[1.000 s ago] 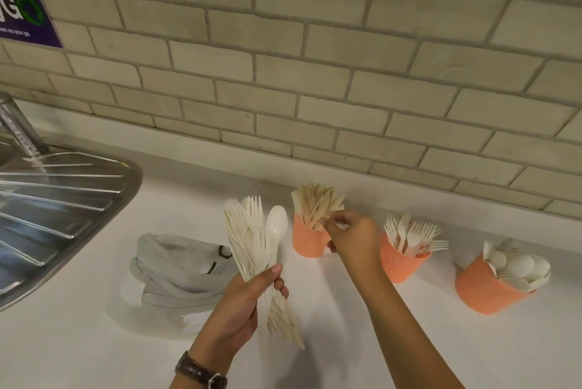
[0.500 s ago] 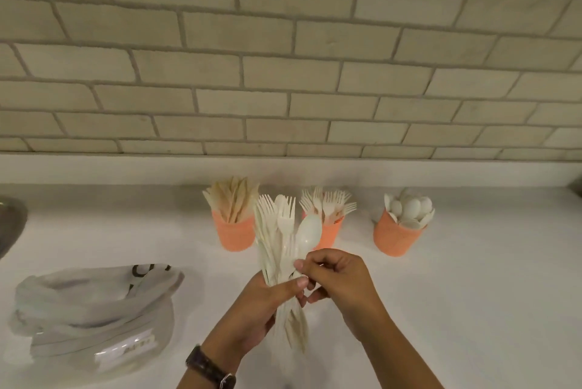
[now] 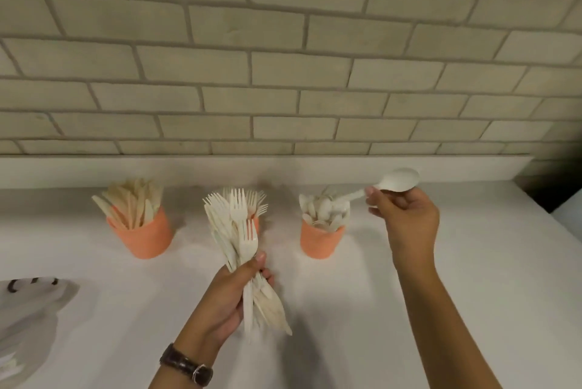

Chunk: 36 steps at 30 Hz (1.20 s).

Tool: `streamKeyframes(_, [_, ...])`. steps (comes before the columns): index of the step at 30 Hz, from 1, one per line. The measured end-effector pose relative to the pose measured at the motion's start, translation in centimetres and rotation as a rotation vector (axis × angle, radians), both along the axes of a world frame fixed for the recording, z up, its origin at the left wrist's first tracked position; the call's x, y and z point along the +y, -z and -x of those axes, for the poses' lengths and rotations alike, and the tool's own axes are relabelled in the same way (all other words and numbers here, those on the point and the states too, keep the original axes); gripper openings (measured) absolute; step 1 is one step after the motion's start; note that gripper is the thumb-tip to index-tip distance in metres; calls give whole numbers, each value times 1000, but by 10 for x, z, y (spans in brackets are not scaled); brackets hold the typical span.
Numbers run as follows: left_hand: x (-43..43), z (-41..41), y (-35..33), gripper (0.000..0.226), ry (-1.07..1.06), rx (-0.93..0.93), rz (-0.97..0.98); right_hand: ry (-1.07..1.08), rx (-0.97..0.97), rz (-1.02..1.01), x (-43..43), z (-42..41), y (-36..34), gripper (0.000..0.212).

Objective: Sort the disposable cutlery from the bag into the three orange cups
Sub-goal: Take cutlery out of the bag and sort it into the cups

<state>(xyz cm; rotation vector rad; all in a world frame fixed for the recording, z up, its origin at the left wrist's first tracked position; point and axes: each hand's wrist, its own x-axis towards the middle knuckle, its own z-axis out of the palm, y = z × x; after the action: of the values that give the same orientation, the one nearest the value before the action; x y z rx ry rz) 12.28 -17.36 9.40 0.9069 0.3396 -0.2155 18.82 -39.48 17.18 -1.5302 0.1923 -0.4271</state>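
Nearest the camera, a dark leather-strapped wristwatch [image 3: 186, 366] is worn on the left wrist, and the left hand [image 3: 226, 297] is clenched around a mixed bundle of pale disposable cutlery [image 3: 242, 250], forks uppermost and flat handles splayed out below the fist. This bundle is held in front of the middle orange plastic cup [image 3: 255, 224], which is almost wholly hidden by it; fork tines are seen above that cup. To the left of the middle cup and nearer the viewer, a crumpled grey-white plastic bag [image 3: 28, 319] lies on the white countertop [image 3: 472, 262], partly cut off by the frame edge.

To the right of the middle cup, the right hand [image 3: 406, 218] is raised well apart from the left, its fingertips pinched on the handle of a single pale disposable spoon [image 3: 395, 182]. The bowl of the spoon points away from the middle cup, while the handle end reaches toward the right-hand orange cup of spoons [image 3: 319, 239], just above its rim. To the left of the middle cup stands the orange cup of pale disposable knives [image 3: 143, 232]. Behind all three, a beige brick-tiled wall [image 3: 283, 73] is seen.

The step in hand is judged to be the placing of one spoon with its kind. For the next move, the handle would need to be tipped downward, guided among the crowded spoons, and released; the cup could be nudged if the spoon is pushed in sideways.
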Motion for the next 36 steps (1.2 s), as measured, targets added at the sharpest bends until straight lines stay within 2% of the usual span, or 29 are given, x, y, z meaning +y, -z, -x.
streamKeyframes(3, [-18, -5, 4, 39, -50, -17, 20, -20, 5, 28, -33, -46, 0, 8])
streamKeyframes(5, [-27, -4, 6, 33, -82, -27, 37, -54, 44, -8, -50, -69, 6, 4])
streamKeyframes(6, [-29, -3, 7, 30, -91, -33, 39, -62, 59, -20, -57, -74, 11, 9])
streamKeyframes(8, [-33, -1, 9, 32, -129, -40, 49, -87, 75, -9, -66, -73, 24, 11])
streamKeyframes(10, [-36, 0, 10, 21, -178, -33, 48, -132, 77, 34, -65, -60, 41, 1])
streamKeyframes(15, [-42, 2, 12, 5, -200, -9, 17, -157, 65, -28, -38, -29, 79, 8])
streamKeyframes(20, [-45, 2, 13, 53, -147, 3, 5, -135, -45, -60, -21, -20, 81, 12])
streamKeyframes(25, [-46, 0, 15, 51, -121, 10, 8, -80, -74, -143, -21, -18, 87, 12])
streamKeyframes(27, [-45, -1, 15, 48, -104, 13, 3, -119, -47, -51, -19, -19, 94, 9])
streamKeyframes(29, [-47, -2, 14, 36, -77, 14, 5, -147, 30, 189, -16, -23, 106, 4])
streamKeyframes(32, [-48, -3, 11, 36, -16, 13, -14, -157, 182, 514, -10, -34, 118, 15])
streamKeyframes(34, [-49, -2, 6, 26, 35, 14, -13, -174, 218, 553, -7, -39, 115, 18])
streamKeyframes(36, [-50, -2, 0, 13, 80, 15, 19, -188, 235, 481, -7, -35, 105, 17])
